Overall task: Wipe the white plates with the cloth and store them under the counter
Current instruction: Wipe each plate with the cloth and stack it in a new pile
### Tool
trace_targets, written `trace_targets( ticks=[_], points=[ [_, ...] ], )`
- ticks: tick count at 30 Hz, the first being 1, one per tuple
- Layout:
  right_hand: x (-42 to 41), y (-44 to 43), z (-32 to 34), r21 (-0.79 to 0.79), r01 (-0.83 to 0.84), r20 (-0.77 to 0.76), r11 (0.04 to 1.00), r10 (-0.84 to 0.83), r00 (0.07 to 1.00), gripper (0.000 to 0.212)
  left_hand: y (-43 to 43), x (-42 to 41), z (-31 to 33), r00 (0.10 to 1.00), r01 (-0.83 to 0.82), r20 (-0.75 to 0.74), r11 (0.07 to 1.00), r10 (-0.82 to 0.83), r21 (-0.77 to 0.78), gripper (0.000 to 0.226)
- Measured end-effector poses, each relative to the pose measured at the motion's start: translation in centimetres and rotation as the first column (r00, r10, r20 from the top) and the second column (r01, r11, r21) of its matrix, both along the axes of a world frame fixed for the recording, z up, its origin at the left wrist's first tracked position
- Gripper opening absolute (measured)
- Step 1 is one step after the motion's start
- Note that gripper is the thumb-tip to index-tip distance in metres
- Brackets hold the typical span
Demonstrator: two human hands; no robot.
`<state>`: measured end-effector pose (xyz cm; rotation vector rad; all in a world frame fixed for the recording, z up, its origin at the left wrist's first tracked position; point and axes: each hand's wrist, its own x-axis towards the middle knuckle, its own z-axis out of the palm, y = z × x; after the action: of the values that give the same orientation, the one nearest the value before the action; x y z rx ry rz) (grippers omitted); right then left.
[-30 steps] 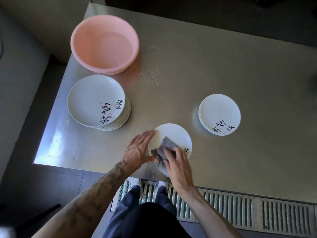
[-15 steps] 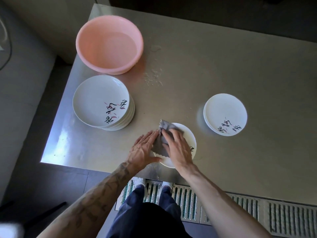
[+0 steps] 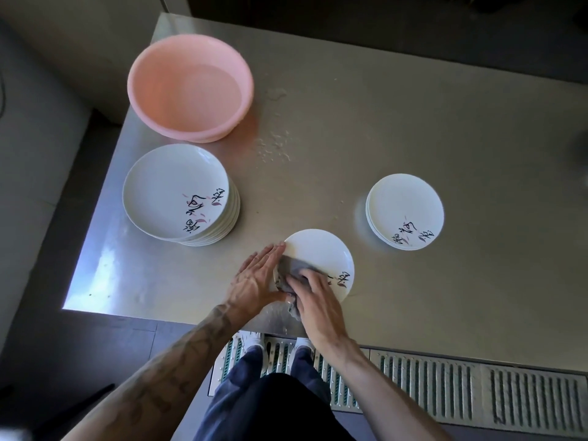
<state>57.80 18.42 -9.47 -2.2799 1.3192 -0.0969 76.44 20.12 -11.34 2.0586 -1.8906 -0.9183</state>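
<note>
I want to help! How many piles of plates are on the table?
2. A tall pile left, near the pink basin; a short pile right. A single plate lies between them, under the cloth.

Commercial kitchen: steel counter (image 3: 413,128), floor drain grate (image 3: 445,393).

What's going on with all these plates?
A person is wiping a white plate on the steel counter. Their right hand holds a bunched gray cloth against it, while the left hand lies flat at the plate's left edge. A tall stack of plates sits to the left, near a pink basin, and a shorter stack sits to the right.
</note>
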Motion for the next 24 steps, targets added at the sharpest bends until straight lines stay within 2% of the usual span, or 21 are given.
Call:
trace_targets(
  ticks=[4, 7, 9, 12, 14, 18, 20, 24],
  points=[
    [-4.3, -2.1, -0.1, -0.114, 0.041, -0.112, 0.993, -0.054, 0.992, 0.062, 0.0, 0.0, 0.3, 1.0, 0.009, -0.016, 1.0, -0.009, 0.013, 0.124],
    [-3.9, -4.9, -0.6, -0.165, 0.077, -0.161, 0.983, -0.104, 0.981, 0.064, 0.0, -0.1, 0.5, 1.0, 0.002, -0.022, 1.0, -0.002, 0.011, 0.123],
    [-1.2, -6.3, -0.8, -0.132, 0.083, -0.14, 0.988, -0.101, 0.985, 0.064, -0.1, -0.1, 0.5, 1.0, 0.004, -0.023, 1.0, -0.004, 0.015, 0.122],
    [2.1, -5.9, -0.8, -0.061, -0.034, -0.057, 0.998, 0.031, 0.998, 0.062, -0.1, -0.1, 0.2, 1.0, 0.002, -0.017, 1.0, -0.002, 0.006, 0.122],
    [1.6, -5.6, -0.7, -0.079, -0.077, -0.06, 0.994, 0.072, 0.996, 0.06, 0.0, -0.1, 0.0, 1.0, 0.002, -0.016, 1.0, -0.002, 0.005, 0.121],
    [-2.7, -6.2, -0.8, -0.178, 0.035, -0.143, 0.983, -0.061, 0.988, 0.056, 0.1, -0.1, 0.2, 1.0, 0.016, 0.013, 1.0, -0.016, 0.01, 0.122],
    [-4.6, -4.5, -0.5, -0.208, 0.033, -0.157, 0.978, -0.067, 0.985, 0.055, 0.1, -0.2, 0.3, 1.0, 0.006, 0.02, 1.0, -0.006, 0.003, 0.121],
    [-4.0, 1.8, 0.1, -0.143, 0.104, -0.013, 0.984, -0.107, 0.994, 0.054, 0.1, -0.2, 0.2, 0.999, 0.026, 0.041, 1.0, -0.026, 0.012, 0.125]
  ],
)
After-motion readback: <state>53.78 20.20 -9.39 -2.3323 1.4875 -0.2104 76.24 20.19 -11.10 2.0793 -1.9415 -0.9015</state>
